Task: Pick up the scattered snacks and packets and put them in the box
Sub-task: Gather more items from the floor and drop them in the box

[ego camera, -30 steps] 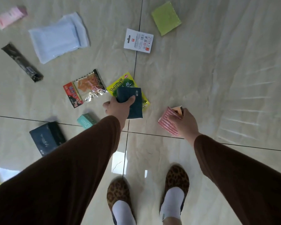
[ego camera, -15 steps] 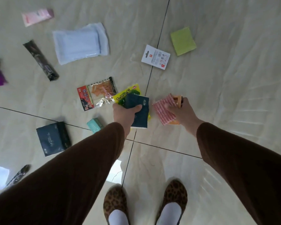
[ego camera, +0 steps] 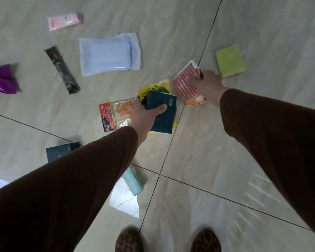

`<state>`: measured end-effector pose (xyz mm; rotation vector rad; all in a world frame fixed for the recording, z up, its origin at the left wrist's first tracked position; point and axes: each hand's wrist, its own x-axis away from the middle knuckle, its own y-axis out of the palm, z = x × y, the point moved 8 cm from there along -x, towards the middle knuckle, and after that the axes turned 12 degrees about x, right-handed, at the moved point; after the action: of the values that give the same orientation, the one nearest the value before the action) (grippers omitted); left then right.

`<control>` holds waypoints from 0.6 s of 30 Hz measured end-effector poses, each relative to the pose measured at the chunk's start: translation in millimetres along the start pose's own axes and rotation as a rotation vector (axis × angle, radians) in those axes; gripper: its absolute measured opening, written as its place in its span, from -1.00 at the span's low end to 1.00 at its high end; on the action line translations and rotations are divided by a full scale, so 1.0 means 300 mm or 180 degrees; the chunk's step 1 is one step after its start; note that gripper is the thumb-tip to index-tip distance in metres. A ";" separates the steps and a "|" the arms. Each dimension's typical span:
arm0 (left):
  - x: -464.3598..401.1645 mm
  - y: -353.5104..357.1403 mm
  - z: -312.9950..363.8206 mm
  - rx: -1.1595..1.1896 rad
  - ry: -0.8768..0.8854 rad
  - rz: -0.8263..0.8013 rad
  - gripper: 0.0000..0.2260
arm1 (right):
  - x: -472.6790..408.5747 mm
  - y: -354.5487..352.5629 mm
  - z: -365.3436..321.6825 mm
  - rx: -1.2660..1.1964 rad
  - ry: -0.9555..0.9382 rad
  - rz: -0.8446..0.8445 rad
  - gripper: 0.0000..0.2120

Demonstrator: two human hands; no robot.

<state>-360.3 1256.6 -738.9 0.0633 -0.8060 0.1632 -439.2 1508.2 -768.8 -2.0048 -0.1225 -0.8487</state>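
Observation:
My left hand (ego camera: 145, 115) is shut on a dark teal packet (ego camera: 162, 113), held above a yellow snack bag (ego camera: 154, 89) and a red-and-clear snack bag (ego camera: 115, 115) on the floor. My right hand (ego camera: 207, 84) grips a red striped packet (ego camera: 185, 84) stacked with an orange one (ego camera: 195, 102), over a white card whose corner (ego camera: 194, 63) shows. A green square packet (ego camera: 230, 60) lies just right of that hand. No box is in view.
On the tiled floor lie a pale blue pack (ego camera: 109, 53), a black stick packet (ego camera: 62, 69), a pink packet (ego camera: 65, 20), a purple bag (ego camera: 2, 79), a dark packet (ego camera: 60, 151) and a mint box (ego camera: 134, 182). My leopard-print shoes (ego camera: 129, 240) are at the bottom.
My right hand has moved forward and right with its striped packet, now over the white card near the green square. The view has shifted forward; the left hand keeps its teal packet.

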 end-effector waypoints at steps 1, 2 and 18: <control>0.007 -0.006 -0.011 -0.0007 -0.0008 -0.0008 -0.49 | 0.016 0.008 0.010 0.0251 0.0053 0.0084 -0.24; 0.018 -0.011 -0.022 0.0004 -0.0014 -0.0006 -0.49 | 0.032 0.019 0.024 0.0337 0.0112 0.0194 -0.27; 0.561 -0.260 -0.070 0.0263 -0.0305 0.0544 -0.49 | 0.761 0.167 0.088 -0.1448 0.0411 -0.0843 -0.51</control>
<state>-217.6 1202.7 -631.6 0.0808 -0.9003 0.3573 -232.7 1446.3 -674.5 -2.3806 -0.1320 -1.2616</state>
